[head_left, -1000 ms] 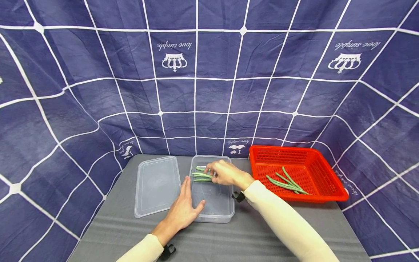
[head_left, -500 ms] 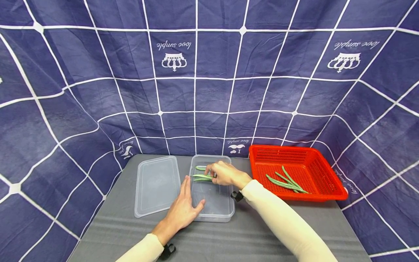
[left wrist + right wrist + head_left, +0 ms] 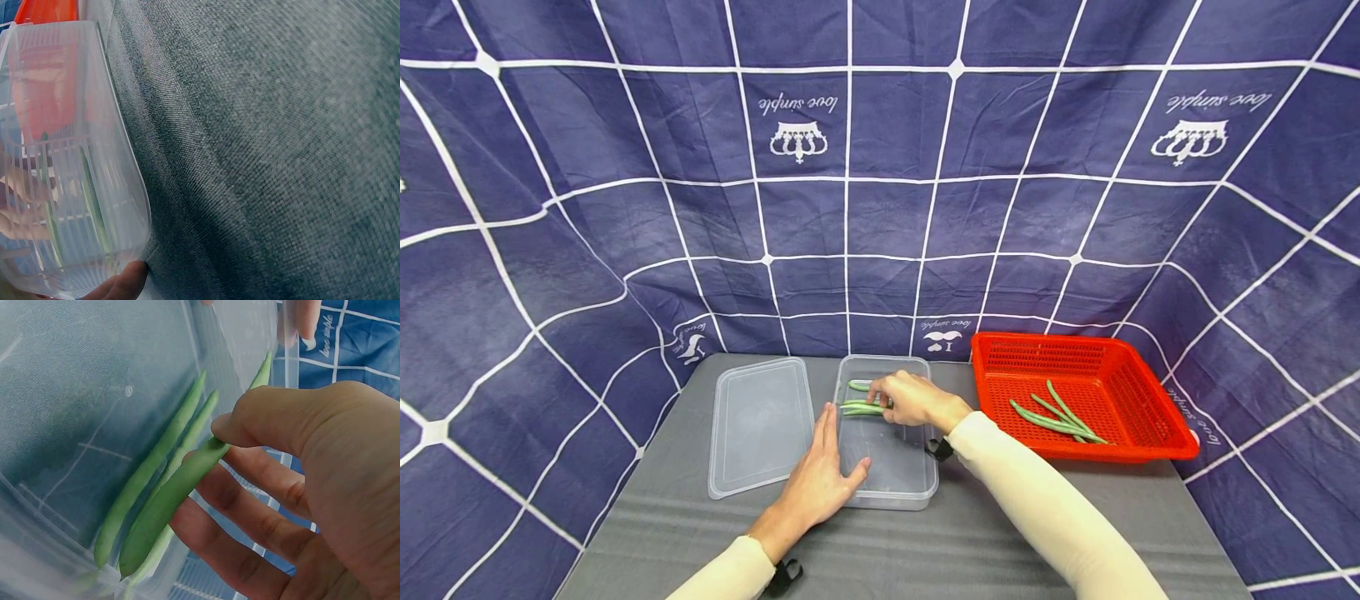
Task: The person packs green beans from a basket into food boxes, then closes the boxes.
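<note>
Inside a clear plastic box [image 3: 891, 479], my right hand [image 3: 916, 398] pinches a green bean [image 3: 172, 487] between thumb and fingers. More green beans [image 3: 151, 464] lie on the box floor beside the held one, close to the end of its wall in the right wrist view. Along the box's left side, my left hand [image 3: 822, 481] rests with straight fingers, its thumb reaching to the near part of the rim. The left wrist view shows its fingertip [image 3: 132, 278] against the box wall. My right fingers partly hide the beans in the head view.
To the left lies a translucent lid [image 3: 762, 429], flat on the grey cloth [image 3: 880, 554]. On the right stands a red perforated basket [image 3: 1150, 408] holding several green beans [image 3: 1060, 423]. A blue checked curtain [image 3: 887, 217] rises behind and at both sides.
Inside the box, my right hand has shifted slightly left and nearer, bringing the held green bean closer to the one beside it. The left hand stays put.
</note>
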Demonstrator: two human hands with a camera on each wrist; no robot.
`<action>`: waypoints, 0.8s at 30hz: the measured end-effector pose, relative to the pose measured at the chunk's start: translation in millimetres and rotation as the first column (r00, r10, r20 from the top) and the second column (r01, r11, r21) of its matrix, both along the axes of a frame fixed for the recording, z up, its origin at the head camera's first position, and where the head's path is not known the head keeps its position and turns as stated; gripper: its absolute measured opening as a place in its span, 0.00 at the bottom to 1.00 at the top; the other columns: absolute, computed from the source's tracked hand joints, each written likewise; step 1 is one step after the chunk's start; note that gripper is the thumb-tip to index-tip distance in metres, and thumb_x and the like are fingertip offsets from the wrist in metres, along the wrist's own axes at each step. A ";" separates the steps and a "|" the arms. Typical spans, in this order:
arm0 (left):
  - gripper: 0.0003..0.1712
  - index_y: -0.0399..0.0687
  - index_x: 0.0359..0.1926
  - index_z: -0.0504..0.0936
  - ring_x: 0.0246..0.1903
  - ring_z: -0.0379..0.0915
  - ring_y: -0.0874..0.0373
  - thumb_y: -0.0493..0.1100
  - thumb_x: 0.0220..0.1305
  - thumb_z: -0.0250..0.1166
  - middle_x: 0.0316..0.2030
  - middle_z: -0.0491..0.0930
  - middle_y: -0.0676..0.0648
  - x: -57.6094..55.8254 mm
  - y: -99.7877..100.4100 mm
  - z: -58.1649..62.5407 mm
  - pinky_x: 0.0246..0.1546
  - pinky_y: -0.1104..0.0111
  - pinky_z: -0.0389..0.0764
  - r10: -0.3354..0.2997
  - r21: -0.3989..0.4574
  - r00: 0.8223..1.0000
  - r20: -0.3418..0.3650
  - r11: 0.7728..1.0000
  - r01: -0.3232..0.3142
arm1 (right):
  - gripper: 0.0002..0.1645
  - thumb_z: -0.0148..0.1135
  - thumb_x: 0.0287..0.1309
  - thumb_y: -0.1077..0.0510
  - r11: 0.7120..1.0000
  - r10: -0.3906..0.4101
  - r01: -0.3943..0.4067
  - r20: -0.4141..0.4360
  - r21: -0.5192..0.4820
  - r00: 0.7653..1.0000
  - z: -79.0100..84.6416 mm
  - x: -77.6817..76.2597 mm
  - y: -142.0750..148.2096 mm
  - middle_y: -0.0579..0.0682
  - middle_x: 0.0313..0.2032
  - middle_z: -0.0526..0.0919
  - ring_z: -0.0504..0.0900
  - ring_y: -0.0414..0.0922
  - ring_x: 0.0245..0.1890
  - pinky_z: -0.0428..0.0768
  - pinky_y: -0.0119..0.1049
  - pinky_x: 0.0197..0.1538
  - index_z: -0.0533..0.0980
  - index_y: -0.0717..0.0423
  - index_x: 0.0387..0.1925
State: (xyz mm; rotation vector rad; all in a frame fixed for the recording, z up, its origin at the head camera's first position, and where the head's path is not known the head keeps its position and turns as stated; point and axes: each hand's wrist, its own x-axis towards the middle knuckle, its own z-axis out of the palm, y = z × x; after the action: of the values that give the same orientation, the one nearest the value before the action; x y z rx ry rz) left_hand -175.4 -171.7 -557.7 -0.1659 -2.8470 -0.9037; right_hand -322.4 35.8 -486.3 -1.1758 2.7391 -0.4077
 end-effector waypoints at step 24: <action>0.66 0.33 0.94 0.49 0.79 0.79 0.31 0.62 0.76 0.75 0.94 0.53 0.32 2.6 1.5 3.3 0.68 0.40 0.89 0.001 -0.004 1.000 0.013 1.000 -0.001 | 0.23 0.75 0.73 0.60 0.997 -0.036 0.034 -0.027 -0.062 0.999 13.4 4.8 29.4 0.48 0.54 0.98 0.96 0.43 0.47 0.94 0.57 0.54 0.90 0.46 0.66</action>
State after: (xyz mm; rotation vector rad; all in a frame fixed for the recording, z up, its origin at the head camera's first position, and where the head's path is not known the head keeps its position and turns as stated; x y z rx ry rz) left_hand -172.7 -170.2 -554.4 -0.1598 -2.8613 -0.9020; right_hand -317.6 65.2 -473.0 -1.1578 2.7932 -0.4867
